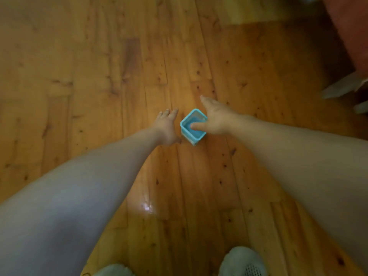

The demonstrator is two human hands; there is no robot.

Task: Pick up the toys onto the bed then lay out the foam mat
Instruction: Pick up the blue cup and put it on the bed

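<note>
A light-blue square toy cup [189,134] stands open side up over the wooden floor [99,76], in the middle of the view. My right hand [215,120] grips its right rim, with the thumb dipped inside the cup and the fingers down its outer side. Just left of the cup is my left hand [167,126], fingers spread and pointing away, holding nothing; a small gap separates it from the cup. No foam mat is in view.
A reddish fabric surface [350,30] fills the top right corner. Below it, pale flat pieces [342,88] lie at the right edge. My two light slippers [241,261] show at the bottom edge.
</note>
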